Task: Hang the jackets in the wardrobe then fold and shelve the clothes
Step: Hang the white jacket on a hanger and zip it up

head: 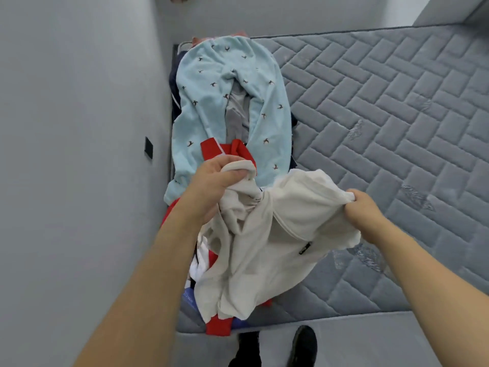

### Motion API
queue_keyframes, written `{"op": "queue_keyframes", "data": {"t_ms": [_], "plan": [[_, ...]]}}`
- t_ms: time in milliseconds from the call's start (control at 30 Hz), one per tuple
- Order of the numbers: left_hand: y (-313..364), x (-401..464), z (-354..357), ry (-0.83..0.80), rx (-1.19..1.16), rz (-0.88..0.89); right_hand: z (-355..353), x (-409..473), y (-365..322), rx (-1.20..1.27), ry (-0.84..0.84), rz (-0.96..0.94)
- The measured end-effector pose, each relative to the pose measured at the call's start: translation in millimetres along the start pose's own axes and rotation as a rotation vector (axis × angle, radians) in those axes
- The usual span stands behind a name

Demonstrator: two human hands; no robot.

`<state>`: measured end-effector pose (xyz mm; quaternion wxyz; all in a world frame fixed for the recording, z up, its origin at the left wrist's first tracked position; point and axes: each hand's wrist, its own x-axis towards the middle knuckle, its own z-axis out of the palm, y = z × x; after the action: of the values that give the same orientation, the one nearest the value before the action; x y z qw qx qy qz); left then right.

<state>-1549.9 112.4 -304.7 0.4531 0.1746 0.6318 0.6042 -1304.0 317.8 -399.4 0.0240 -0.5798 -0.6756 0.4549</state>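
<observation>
A cream zip-up jacket (267,234) hangs crumpled between both my hands above the near left part of the mattress. My left hand (211,186) grips a bunch of its fabric at the top left. My right hand (362,210) pinches its right edge. Beneath it lies a pile of clothes: a red garment (219,149), white and blue pieces, and a light blue pair of trousers with small bird prints (211,102) stretched out behind, with a grey garment (238,115) between its legs.
The grey quilted mattress (383,115) spreads to the right. A grey wall (79,128) with a black switch plate (149,147) runs along the left. My black shoes (301,345) stand on the floor by the mattress's near edge.
</observation>
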Motion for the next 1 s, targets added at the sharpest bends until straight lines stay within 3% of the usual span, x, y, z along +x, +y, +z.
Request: {"op": "queue_keyframes", "data": {"t_ms": [100,267,367,500,567,667,767,900,1000], "plan": [[36.9,-2.8,77.8,-0.200,-0.041,0.071,-59.2,-19.7,27.9,0.083,0.110,0.114],[87.4,-27.8,241.3,-0.534,0.090,0.221,-163.9,-74.8,83.9,0.165,0.180,0.176],[120.3,-68.0,357.5,-0.724,0.157,0.362,-232.7,-114.5,124.5,0.246,0.115,0.177],[153.1,-141.6,501.4,-0.902,0.134,0.530,-322.0,-172.7,156.4,0.394,-0.035,0.013],[166.5,-183.7,563.8,-1.000,0.096,0.599,-362.9,-197.2,171.0,0.415,0.055,-0.051],[182.4,-248.2,639.9,-1.154,0.065,0.721,-424.2,-224.5,208.5,0.480,0.402,-0.044],[194.0,-296.5,698.8,-1.187,0.019,0.827,-487.1,-264.8,259.0,0.452,0.566,-0.051],[205.7,-318.4,763.6,-1.041,-0.097,0.895,-552.0,-311.2,342.9,0.269,0.788,0.156],[187.2,-315.9,821.8,-0.919,0.135,1.069,-599.1,-340.9,376.8,0.432,0.993,0.112]]}}
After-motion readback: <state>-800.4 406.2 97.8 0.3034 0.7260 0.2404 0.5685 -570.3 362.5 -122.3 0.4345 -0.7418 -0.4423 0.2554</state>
